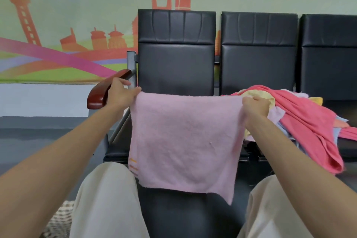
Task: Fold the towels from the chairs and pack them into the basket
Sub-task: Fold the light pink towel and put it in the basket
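L hand (pixel 120 93) & R hand (pixel 255 106) each pinch a top corner of pink towel (pixel 183 141), prob already halved; next: bring corners together.

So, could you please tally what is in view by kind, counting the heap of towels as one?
Black chairs: 3
Pink towel: 1
Heap of towels: 1
Basket, partly seen: 1
Hands: 2, left hand, right hand
Total: 8

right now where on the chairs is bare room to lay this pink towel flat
Left chair seat, between wooden armrest and towel pile: visible strip bare, pink towel hides the rest. Middle seat: crowded by the pile.
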Demonstrator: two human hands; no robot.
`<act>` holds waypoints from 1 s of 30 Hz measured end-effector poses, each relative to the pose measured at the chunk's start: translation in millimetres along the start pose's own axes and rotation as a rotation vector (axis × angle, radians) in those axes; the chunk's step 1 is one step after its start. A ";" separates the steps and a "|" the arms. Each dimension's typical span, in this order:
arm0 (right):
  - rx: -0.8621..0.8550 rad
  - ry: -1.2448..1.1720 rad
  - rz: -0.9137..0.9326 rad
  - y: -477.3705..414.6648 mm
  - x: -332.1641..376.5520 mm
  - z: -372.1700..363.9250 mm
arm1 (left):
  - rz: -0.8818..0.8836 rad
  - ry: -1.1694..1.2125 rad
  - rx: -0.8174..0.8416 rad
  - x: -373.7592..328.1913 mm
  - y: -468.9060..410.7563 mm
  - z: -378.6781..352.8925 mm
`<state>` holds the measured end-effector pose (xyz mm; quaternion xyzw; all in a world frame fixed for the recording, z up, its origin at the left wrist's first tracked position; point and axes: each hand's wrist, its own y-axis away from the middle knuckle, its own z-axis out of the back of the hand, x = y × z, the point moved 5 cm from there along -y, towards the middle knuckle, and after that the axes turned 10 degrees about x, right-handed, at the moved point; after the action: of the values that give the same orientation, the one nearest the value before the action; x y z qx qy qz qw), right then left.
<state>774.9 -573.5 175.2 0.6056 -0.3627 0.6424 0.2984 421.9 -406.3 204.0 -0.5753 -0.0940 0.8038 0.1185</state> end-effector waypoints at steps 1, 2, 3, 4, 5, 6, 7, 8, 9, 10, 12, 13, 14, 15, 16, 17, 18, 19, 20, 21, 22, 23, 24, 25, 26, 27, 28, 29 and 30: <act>0.019 0.009 -0.010 -2.0 -2.3 -1.4 | 0.033 0.129 -0.020 -0.9 1.2 0.1; 0.036 0.032 0.003 -2.1 -1.5 -2.3 | 0.078 0.276 -0.018 -2.0 3.2 -0.2; 0.054 0.072 0.025 -3.0 -1.3 -2.8 | 0.122 0.431 0.006 -2.4 4.7 -1.1; 0.087 0.115 0.049 -2.3 -0.4 -2.9 | 0.150 0.564 0.043 -3.6 6.9 -2.3; 0.118 0.162 0.078 -2.0 0.5 -2.3 | 0.151 0.633 0.083 -4.5 8.1 -2.8; 0.133 0.206 0.114 -1.8 1.3 -0.9 | 0.125 0.619 0.131 -5.2 8.0 -2.0; 0.140 0.241 0.142 -1.5 1.6 1.2 | 0.081 0.522 0.172 -5.4 7.1 -0.7; 0.142 0.267 0.165 -0.4 2.5 3.0 | 0.023 0.348 0.194 -6.1 6.5 1.2; 0.147 0.291 0.190 -1.0 2.0 3.9 | -0.032 0.152 0.183 -6.3 6.4 3.2; 0.150 0.309 0.213 -1.6 1.5 4.7 | -0.074 -0.010 0.154 -7.0 6.7 4.7; 0.151 0.332 0.253 -2.3 1.7 5.7 | -0.120 -0.168 0.101 -8.7 9.7 5.7; 0.149 0.344 0.271 -1.3 2.8 5.7 | -0.135 -0.191 0.082 -9.0 11.0 6.0; 0.147 0.356 0.287 -0.6 3.8 5.7 | -0.150 -0.202 0.064 -8.4 11.0 6.8; 0.147 0.365 0.302 -0.4 4.5 5.6 | -0.166 -0.219 0.054 -7.5 10.6 7.6; 0.148 0.376 0.316 -1.2 5.0 5.4 | -0.183 -0.259 0.055 -7.5 11.5 8.1; 0.149 0.397 0.326 -2.6 5.0 5.0 | -0.204 -0.317 0.064 -7.3 12.3 8.1; 0.141 0.433 0.328 -3.7 5.0 4.8 | -0.226 -0.373 0.073 -7.6 13.5 7.7; 0.134 0.474 0.328 -5.4 4.7 4.5 | -0.244 -0.420 0.079 -7.3 14.1 7.7; 0.138 0.520 0.336 -7.4 4.1 3.8 | -0.263 -0.462 0.082 -7.4 14.9 7.7; 0.155 0.567 0.347 -9.7 3.5 2.3 | -0.272 -0.506 0.084 -6.7 15.0 7.5; 0.179 0.608 0.358 -10.5 3.0 0.3 | -0.279 -0.547 0.084 -5.2 14.7 7.0; 0.194 0.642 0.368 -10.2 3.1 -0.9 | -0.277 -0.577 0.084 -2.5 13.1 6.7; 0.201 0.662 0.379 -10.1 3.0 -1.3 | -0.266 -0.594 0.081 0.7 11.5 6.3; 0.196 0.670 0.396 -10.8 2.8 -1.1 | -0.247 -0.600 0.076 3.8 10.3 5.7; 0.189 0.675 0.413 -11.4 2.5 -0.8 | -0.223 -0.597 0.068 6.9 9.7 5.0; 0.188 0.679 0.423 -12.0 2.0 -0.6 | -0.198 -0.586 0.066 10.0 9.0 3.7; 0.191 0.676 0.427 -12.0 1.6 -0.9 | -0.184 -0.575 0.067 13.0 8.7 1.8; 0.194 0.673 0.435 -12.9 0.8 -1.3 | -0.179 -0.567 0.074 16.1 8.0 -0.2; 0.187 0.674 0.450 -13.4 0.6 -1.8 | -0.180 -0.560 0.075 17.6 7.9 -1.5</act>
<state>784.9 -564.6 177.2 0.2918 -0.3080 0.8840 0.1963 417.3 -408.6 185.3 -0.3160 -0.1438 0.9204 0.1799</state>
